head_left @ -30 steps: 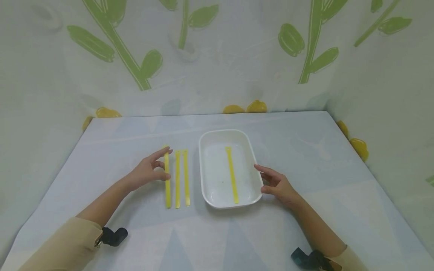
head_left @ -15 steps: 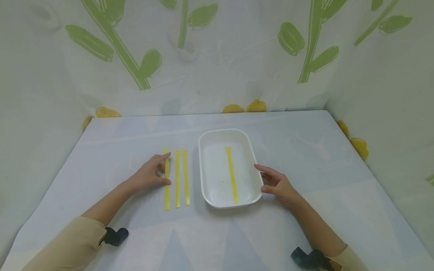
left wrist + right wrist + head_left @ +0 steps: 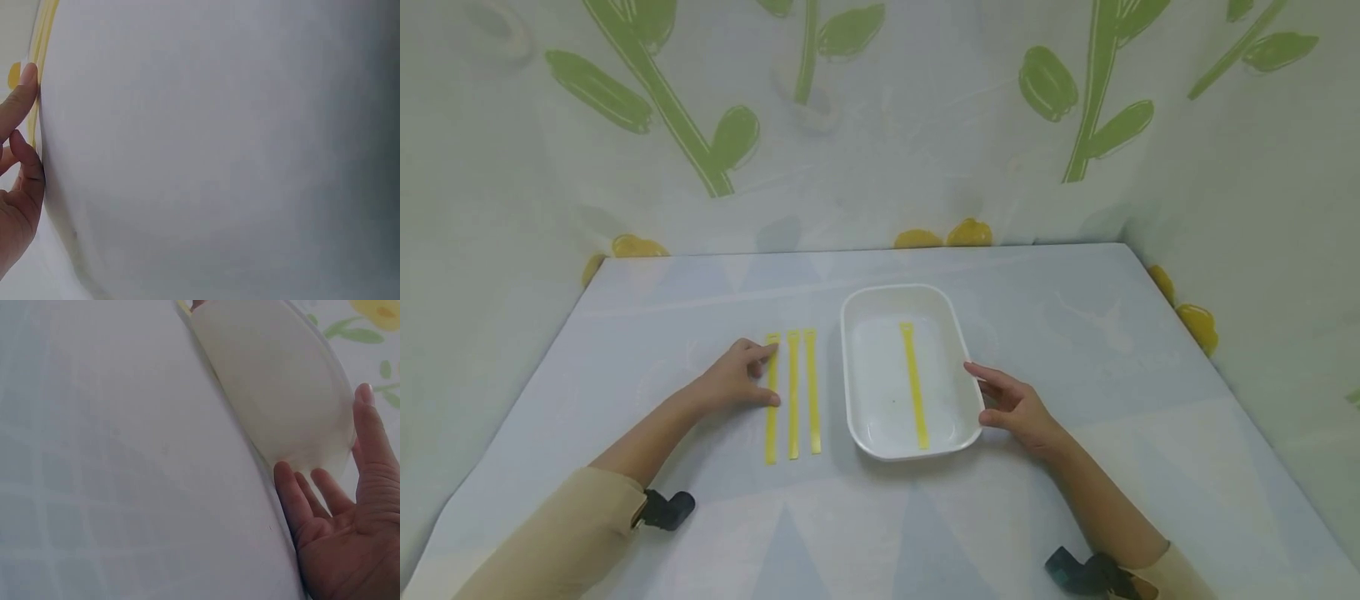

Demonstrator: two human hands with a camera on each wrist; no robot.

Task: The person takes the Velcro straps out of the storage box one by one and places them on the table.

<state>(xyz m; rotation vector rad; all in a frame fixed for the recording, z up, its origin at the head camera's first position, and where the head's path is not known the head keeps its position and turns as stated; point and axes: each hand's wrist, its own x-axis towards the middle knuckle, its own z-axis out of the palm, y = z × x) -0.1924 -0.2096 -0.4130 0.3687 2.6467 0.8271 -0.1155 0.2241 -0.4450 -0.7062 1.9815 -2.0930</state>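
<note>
Three long, flat yellow strips with wider slotted heads lie side by side on the table, left of a white tray (image 3: pixel 876 417). My left hand (image 3: pixel 727 383) is over the leftmost strip (image 3: pixel 771 442), index finger by its head and thumb across its middle. Just right of it are the middle strip (image 3: pixel 793 408) and the right strip (image 3: pixel 813 408). Another yellow strip (image 3: pixel 914 387) lies lengthwise inside the tray. At the tray's right side, my right hand (image 3: pixel 1022 418) touches the wall and rim with relaxed fingers; the right wrist view shows fingertips against the outer wall (image 3: pixel 275 381).
A pale patterned cloth covers the table (image 3: pixel 880 533). Behind it rises a white curtain (image 3: pixel 895 167) with green leaf prints, and similar fabric borders both sides. Black cameras sit on the left wrist (image 3: pixel 670 509) and right wrist (image 3: pixel 1090 573).
The leftmost strip was raised in my left hand and now lies flat on the table, its head shifted slightly right toward the others. My right hand and the tray stay put.
</note>
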